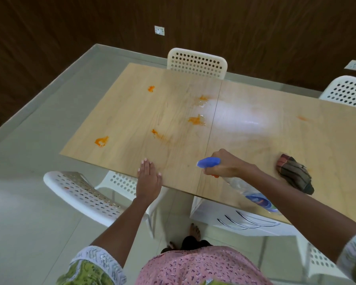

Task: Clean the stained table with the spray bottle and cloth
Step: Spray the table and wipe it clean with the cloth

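Right hand (pixel 224 165) wrapped round the neck of the spray bottle (pixel 253 194), blue nozzle (pixel 209 162) poking out past the knuckles and aimed across the counter (pixel 132 112), clear body with its blue label trailing back under the forearm. Left hand (pixel 148 175) flat on the near edge of the counter, fingers straight and together, holding nothing. Just beyond the right hand, a wet, shiny patch (pixel 243 118) spread over the wood. Orange stains (pixel 196 119) dotted ahead of and between the two hands, one blob (pixel 101 141) well out past the left hand, another small one (pixel 151 88) far across, a faint smear (pixel 302 118) off beyond the right. Dark striped cloth (pixel 295 174) bunched on the counter just outside the right wrist, not touched by either hand. White perforated chairs (pixel 196 62) tucked in on the far side, another (pixel 84 194) below the left forearm.
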